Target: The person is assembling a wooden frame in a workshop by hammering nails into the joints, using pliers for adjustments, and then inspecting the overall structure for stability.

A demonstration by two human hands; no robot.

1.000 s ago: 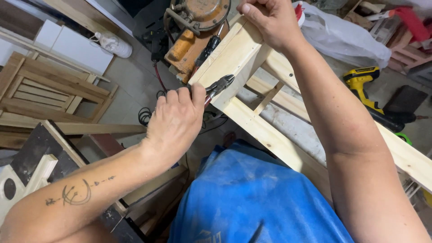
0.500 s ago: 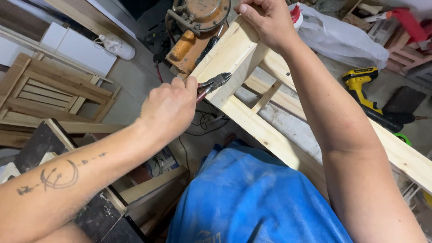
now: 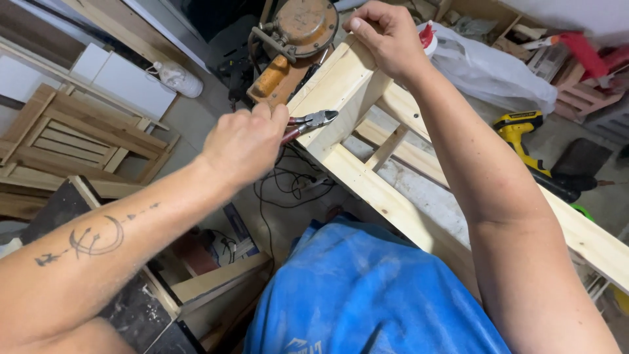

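My left hand (image 3: pixel 244 141) grips a pair of pliers (image 3: pixel 313 122) with red handles; the metal jaws touch the side of a pale wooden frame (image 3: pixel 367 190). That frame runs from the upper middle down to the right edge, with cross slats between its rails. My right hand (image 3: pixel 386 38) clasps the frame's top end, fingers wrapped over the wood. My blue-clad knee (image 3: pixel 367 295) sits under the frame at the bottom middle.
A rusty round power tool with an orange handle (image 3: pixel 295 39) lies beyond the frame. A yellow cordless drill (image 3: pixel 524 141) rests on the right, a slatted wooden panel (image 3: pixel 72 141) on the left. Black cables (image 3: pixel 288 187) coil on the floor; a white plastic bag (image 3: pixel 491 69) sits behind.
My left hand and the pliers have risen along the frame's side, toward its top end. My right hand keeps its hold on the frame's top.
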